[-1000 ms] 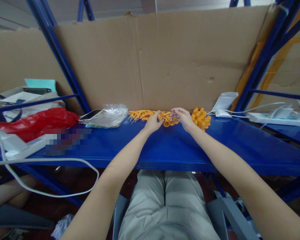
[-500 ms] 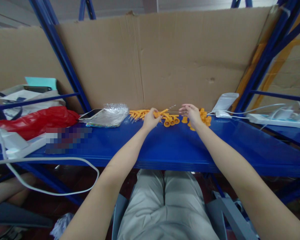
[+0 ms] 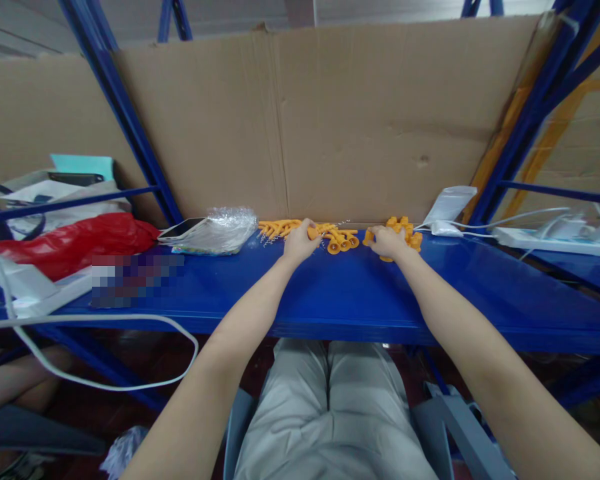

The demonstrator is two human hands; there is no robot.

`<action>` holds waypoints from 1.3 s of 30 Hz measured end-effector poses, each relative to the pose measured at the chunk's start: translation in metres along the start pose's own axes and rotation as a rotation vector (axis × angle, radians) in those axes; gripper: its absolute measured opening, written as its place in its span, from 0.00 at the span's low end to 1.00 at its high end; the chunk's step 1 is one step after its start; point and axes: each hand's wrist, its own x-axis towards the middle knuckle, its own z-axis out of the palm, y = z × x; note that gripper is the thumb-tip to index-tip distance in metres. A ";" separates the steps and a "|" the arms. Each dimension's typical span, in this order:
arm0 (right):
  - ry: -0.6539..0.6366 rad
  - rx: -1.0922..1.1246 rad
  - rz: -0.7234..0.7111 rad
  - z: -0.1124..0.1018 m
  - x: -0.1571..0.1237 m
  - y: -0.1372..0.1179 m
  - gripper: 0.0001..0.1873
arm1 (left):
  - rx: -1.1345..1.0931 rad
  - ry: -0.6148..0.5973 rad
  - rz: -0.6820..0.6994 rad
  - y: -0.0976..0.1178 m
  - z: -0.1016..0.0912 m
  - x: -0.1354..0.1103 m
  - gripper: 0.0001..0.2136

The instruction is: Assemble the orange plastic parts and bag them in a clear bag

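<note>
My left hand [image 3: 301, 243] is closed around an orange plastic stick with a thin metal spiral [image 3: 344, 223] poking out to the right. Behind and left of it lies a pile of similar orange sticks with metal spirals [image 3: 274, 230]. Several orange pieces with round, cup-like ends [image 3: 341, 244] lie just right of my left hand. My right hand [image 3: 389, 243] is down at a heap of short orange cup-shaped pieces [image 3: 406, 230], its fingers closed on an orange cup piece [image 3: 368, 238] at the heap's left side.
The blue shelf top [image 3: 350, 293] ends at a tall cardboard sheet [image 3: 355, 127]. Left are a clear plastic bag [image 3: 225, 233], a phone [image 3: 183, 229] and a red bag [image 3: 90, 243]. Right are a white packet [image 3: 450, 207] and a power strip [image 3: 555, 241]. A white cable [image 3: 130, 385] loops over the front edge.
My right hand has come down onto the heap of orange cup pieces and its fingers have closed on one. My left hand has barely moved, still holding the orange stick.
</note>
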 end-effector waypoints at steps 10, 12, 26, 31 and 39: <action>0.051 -0.005 0.010 -0.002 -0.001 -0.001 0.21 | 0.051 0.000 0.019 -0.001 0.002 0.000 0.12; 0.093 -0.012 0.004 -0.003 -0.001 -0.002 0.18 | 0.050 0.001 0.028 -0.002 0.003 0.000 0.11; 0.153 0.032 0.014 -0.008 0.000 -0.004 0.13 | 0.024 0.005 0.056 -0.003 0.004 0.000 0.10; 0.109 0.091 0.017 -0.006 0.001 -0.005 0.15 | 0.013 -0.005 0.060 -0.002 0.003 0.000 0.10; -0.053 -0.021 -0.013 -0.006 -0.002 -0.008 0.23 | 0.033 -0.022 0.063 0.000 0.001 -0.001 0.10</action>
